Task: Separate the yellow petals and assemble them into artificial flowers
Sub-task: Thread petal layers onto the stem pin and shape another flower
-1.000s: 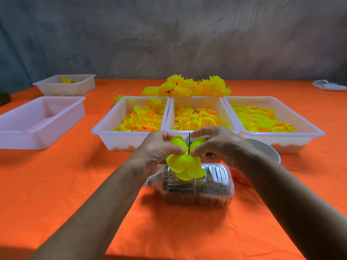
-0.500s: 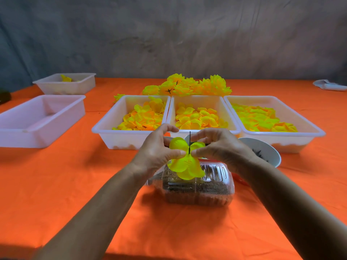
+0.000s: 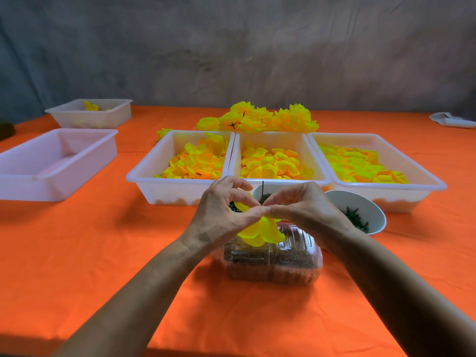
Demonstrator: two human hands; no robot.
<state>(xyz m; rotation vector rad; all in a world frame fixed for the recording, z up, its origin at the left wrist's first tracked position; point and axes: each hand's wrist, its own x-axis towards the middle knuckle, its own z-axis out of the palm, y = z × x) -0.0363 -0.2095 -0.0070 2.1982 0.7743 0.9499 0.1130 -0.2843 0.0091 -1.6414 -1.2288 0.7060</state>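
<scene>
Orange table (image 3: 77, 253): left hand (image 3: 221, 215) and right hand (image 3: 301, 210) now pinch closer on yellow petals (image 3: 260, 231) around thin stem (image 3: 262, 189), above clear box (image 3: 273, 264); petal trays (image 3: 144, 176) behind.

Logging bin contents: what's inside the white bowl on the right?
The white bowl holds small dark green pieces, spiky in outline; what they are is too small to tell. The right hand and forearm cover its left edge, so the full contents are hidden.

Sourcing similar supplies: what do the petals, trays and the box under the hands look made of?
Petals: probably thin synthetic fabric, matte, with ribbed veins. Trays: likely translucent white plastic, smooth; contents show faintly through the walls. Box: clear glossy thin plastic with moulded ridges.
</scene>
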